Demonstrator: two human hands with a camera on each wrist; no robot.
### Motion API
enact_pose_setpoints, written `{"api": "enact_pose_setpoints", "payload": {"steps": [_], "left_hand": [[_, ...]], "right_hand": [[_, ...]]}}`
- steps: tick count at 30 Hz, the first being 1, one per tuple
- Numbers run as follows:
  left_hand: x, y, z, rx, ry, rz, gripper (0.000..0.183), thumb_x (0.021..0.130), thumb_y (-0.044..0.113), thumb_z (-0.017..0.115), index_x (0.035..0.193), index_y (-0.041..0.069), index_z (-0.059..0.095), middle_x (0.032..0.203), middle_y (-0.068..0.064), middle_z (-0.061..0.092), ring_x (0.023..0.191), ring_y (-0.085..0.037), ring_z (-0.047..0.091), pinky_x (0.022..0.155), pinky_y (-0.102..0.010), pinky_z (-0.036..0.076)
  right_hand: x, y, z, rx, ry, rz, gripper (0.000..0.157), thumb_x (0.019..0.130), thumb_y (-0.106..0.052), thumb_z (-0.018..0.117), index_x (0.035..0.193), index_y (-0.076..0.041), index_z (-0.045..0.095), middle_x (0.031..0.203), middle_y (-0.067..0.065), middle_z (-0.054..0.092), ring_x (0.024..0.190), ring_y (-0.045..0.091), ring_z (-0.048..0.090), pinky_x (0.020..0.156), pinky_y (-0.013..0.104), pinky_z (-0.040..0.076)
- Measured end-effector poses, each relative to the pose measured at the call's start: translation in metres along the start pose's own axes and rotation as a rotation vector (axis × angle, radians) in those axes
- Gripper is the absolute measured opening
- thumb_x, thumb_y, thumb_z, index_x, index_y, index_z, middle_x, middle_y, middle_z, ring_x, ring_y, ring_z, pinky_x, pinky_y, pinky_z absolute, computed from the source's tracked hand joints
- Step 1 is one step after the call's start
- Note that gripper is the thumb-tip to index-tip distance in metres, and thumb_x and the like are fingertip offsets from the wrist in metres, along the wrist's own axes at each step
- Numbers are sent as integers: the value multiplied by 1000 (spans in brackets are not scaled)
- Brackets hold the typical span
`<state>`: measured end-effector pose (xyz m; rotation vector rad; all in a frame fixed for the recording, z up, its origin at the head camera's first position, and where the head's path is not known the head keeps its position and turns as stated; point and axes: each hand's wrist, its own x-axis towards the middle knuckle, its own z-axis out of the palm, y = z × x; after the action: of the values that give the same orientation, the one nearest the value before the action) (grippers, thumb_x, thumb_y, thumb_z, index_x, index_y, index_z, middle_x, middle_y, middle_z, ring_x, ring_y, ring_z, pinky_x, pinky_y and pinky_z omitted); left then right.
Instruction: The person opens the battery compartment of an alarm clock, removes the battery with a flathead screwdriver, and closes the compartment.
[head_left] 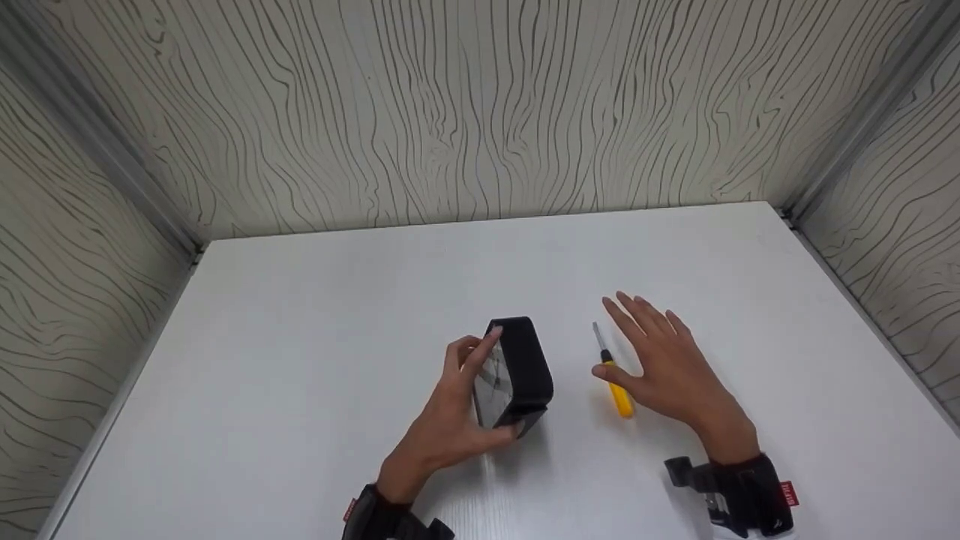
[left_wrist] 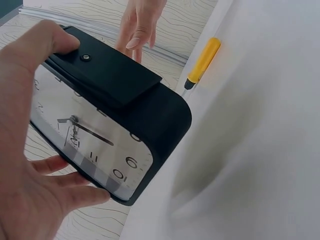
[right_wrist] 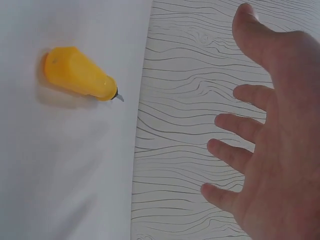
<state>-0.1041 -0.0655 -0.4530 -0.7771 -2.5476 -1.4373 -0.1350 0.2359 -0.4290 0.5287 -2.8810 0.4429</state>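
The fingers [left_wrist: 85,196] of the left hand [head_left: 450,418] were clamped on a black desk clock [head_left: 526,361]: the thumb pressed the base beside a small screw [left_wrist: 86,57], and the other fingers bore on the opposite edge. The clock was tilted in that grip, apparently clear of the counter [head_left: 315,337], with its white dial [left_wrist: 102,150] facing left. The case appeared to be stiff, smooth plastic, likely light but slightly slippery; the dial and its pointers were judged the fragile parts. The sound holding zones were therefore the rigid top and base, gripped across, with no load on the dial. The fingers of the right hand [head_left: 664,371] were spread apart and held nothing, near a screwdriver [head_left: 621,400] that lay on the counter. Its thick yellow handle, judged stiff and light, suited grasping; the thin shaft offered little purchase. Wood-grain-patterned panels [head_left: 450,112] stood behind and beside the counter.
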Motion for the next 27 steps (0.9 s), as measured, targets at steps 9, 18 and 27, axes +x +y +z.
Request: {"api": "enact_pose_setpoints", "payload": {"steps": [9, 18, 27], "left_hand": [[0, 3, 0, 23, 22, 22, 108, 67, 27, 83, 155, 32, 21, 141, -10, 32, 120, -24, 47, 93, -44, 48], [0, 5, -1, 22, 18, 13, 106, 68, 30, 83, 154, 33, 21, 142, -9, 31, 124, -22, 45, 98, -47, 47], [0, 6, -1, -85, 2, 51, 106, 69, 26, 84, 155, 30, 21, 143, -3, 29, 129, -21, 41, 103, -51, 45]], "right_hand": [[1, -7, 3, 49, -19, -43, 91, 80, -59, 68, 153, -19, 31, 157, 11, 34, 144, 33, 32, 115, 64, 23], [1, -21, 11, 225, -94, -137, 96, 76, -56, 75, 154, -23, 29, 156, 5, 37, 143, 30, 35, 115, 60, 27], [4, -39, 23, 419, -218, -210, 110, 67, -48, 85, 155, -30, 23, 157, -8, 32, 144, 20, 34, 114, 52, 35]]}}
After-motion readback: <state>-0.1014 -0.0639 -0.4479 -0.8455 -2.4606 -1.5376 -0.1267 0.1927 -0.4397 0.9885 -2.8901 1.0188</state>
